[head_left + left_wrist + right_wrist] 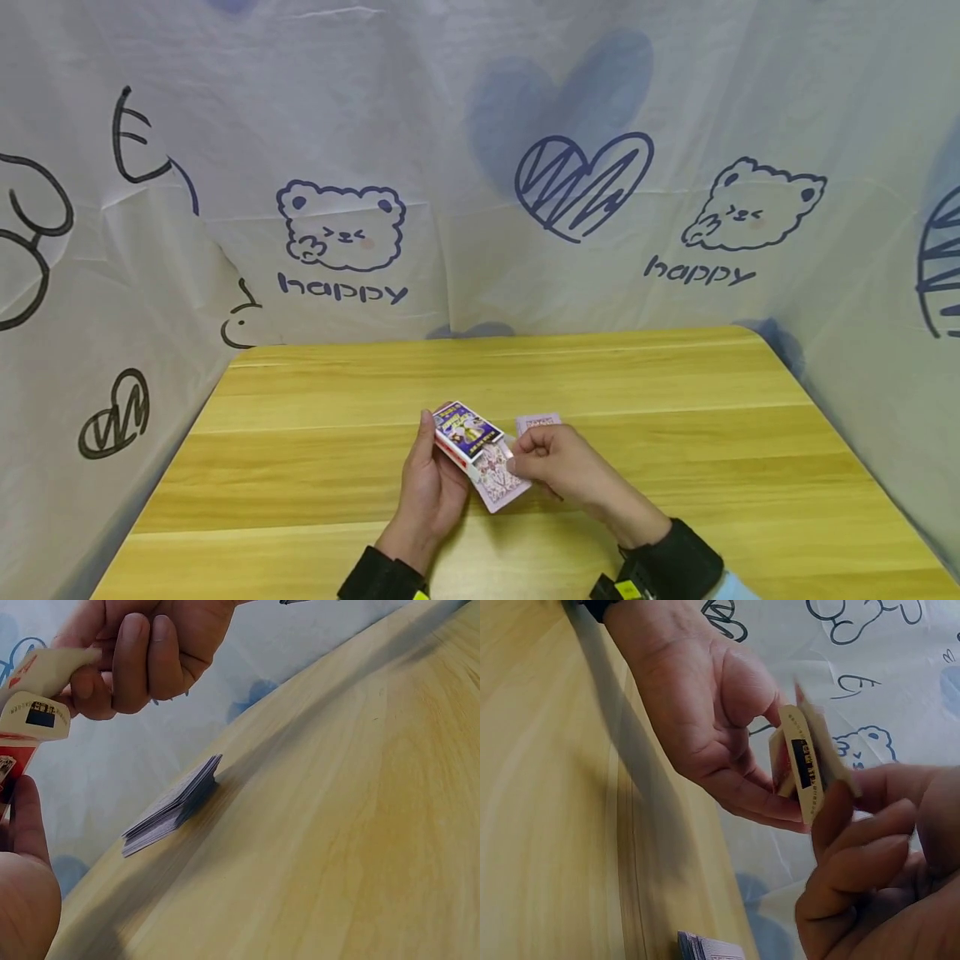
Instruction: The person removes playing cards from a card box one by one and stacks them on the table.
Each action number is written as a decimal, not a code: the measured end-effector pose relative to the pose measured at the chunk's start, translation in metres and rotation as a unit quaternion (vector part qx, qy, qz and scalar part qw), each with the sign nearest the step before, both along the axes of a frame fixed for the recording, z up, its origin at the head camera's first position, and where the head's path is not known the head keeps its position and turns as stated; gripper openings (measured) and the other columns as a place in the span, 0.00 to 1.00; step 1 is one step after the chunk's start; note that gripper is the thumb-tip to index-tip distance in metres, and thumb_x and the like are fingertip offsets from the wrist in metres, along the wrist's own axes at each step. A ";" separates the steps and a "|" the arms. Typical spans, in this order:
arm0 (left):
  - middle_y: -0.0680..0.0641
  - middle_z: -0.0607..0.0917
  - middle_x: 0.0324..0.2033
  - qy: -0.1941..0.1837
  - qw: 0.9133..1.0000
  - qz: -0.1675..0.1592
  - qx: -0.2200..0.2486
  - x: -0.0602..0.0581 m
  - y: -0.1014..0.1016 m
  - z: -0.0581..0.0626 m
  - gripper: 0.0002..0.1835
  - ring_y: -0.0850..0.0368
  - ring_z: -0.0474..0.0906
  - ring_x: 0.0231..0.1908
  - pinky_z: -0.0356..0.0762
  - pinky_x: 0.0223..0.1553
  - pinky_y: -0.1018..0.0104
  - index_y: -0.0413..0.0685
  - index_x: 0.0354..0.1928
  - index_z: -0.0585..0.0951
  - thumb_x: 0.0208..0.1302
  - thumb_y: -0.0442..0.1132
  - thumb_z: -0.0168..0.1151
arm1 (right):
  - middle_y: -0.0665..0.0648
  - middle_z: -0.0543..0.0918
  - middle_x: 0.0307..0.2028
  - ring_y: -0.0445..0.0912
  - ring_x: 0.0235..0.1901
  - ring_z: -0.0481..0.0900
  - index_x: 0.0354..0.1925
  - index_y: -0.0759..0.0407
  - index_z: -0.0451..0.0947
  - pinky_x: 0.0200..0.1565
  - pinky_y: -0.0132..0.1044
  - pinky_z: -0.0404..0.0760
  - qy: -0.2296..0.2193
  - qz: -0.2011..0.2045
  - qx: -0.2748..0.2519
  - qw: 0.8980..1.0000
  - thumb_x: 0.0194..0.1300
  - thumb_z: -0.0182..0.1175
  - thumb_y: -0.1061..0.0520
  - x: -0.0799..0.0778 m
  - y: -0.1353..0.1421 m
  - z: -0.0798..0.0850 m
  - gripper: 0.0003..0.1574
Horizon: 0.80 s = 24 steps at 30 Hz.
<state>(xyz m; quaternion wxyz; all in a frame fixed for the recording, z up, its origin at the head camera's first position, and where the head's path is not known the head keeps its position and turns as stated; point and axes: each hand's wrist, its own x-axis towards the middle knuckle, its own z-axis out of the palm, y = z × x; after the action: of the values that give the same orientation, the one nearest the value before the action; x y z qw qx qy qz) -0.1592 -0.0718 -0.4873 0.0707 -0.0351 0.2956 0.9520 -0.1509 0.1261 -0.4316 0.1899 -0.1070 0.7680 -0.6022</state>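
Note:
My left hand grips a playing-card box with a blue and yellow picture on its face. Out of the box's open end sticks a playing card, its patterned back upward; whether more cards lie under it I cannot tell. My right hand pinches the card's side between thumb and fingers. A red A and heart show on the card's underside in the left wrist view. The box's pale end flap hangs out in the right wrist view. Behind my right hand, a stack of cards lies on the table.
The wooden table has a light yellow grain and rounded far corners. White cloth printed with bears, hearts and the word "happy" hangs behind it and along both sides. Each wrist wears a black band.

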 end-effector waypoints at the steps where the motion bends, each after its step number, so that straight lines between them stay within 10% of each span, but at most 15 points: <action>1: 0.46 0.70 0.63 0.000 1.000 0.000 0.000 0.000 0.000 0.000 0.35 0.50 0.58 0.69 0.66 0.67 0.64 0.43 0.68 0.58 0.71 0.61 0.46 | 0.50 0.74 0.17 0.39 0.13 0.61 0.33 0.66 0.79 0.13 0.28 0.60 0.004 -0.006 0.005 1.000 0.60 0.65 0.57 0.000 0.000 0.000 0.11; 24: 0.43 0.65 0.67 -0.017 1.000 -0.010 -0.025 -0.001 -0.001 0.001 0.40 0.50 0.63 0.66 0.68 0.65 0.61 0.46 0.71 0.55 0.69 0.68 0.40 | 0.51 0.76 0.17 0.38 0.09 0.58 0.29 0.68 0.79 0.12 0.28 0.56 -0.020 0.000 -0.012 1.000 0.58 0.64 0.60 -0.001 0.002 0.006 0.10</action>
<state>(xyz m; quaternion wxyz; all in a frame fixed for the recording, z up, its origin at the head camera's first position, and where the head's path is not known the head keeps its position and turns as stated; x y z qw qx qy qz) -0.1602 -0.0728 -0.4867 0.0845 -0.0496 0.3181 0.9430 -0.1518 0.1280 -0.4259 0.2040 -0.0969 0.7567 -0.6136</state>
